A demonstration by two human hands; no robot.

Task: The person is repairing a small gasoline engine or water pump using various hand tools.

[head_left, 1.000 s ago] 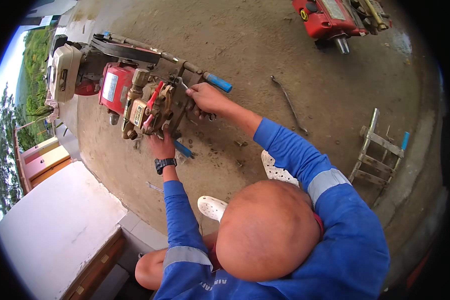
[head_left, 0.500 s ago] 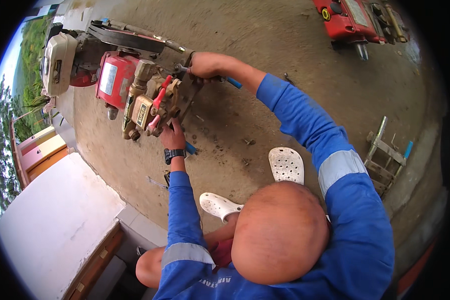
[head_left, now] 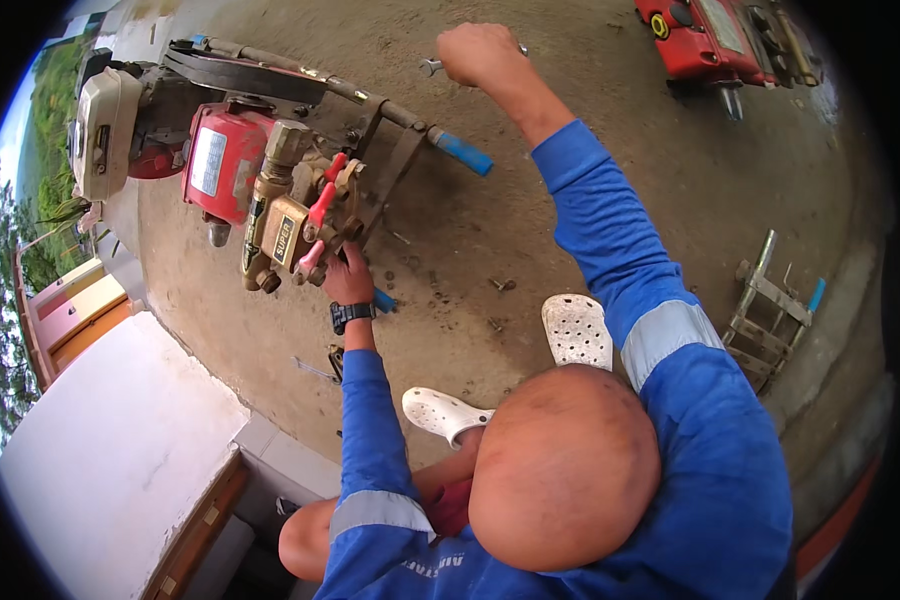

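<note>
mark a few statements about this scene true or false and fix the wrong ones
1. The right hand holds a wrench. True.
2. The watch is on the right wrist. False: the watch is on the left wrist.
3. The left hand is beside the brass-coloured fittings. True.
4. The clogs are black. False: the clogs are white.
5. A red machine at the upper right is apart from both hands. True.

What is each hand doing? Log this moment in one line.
right hand: holds wrench, apart from pump | left hand: at pump, grip unclear | frame: on floor, right side
</note>
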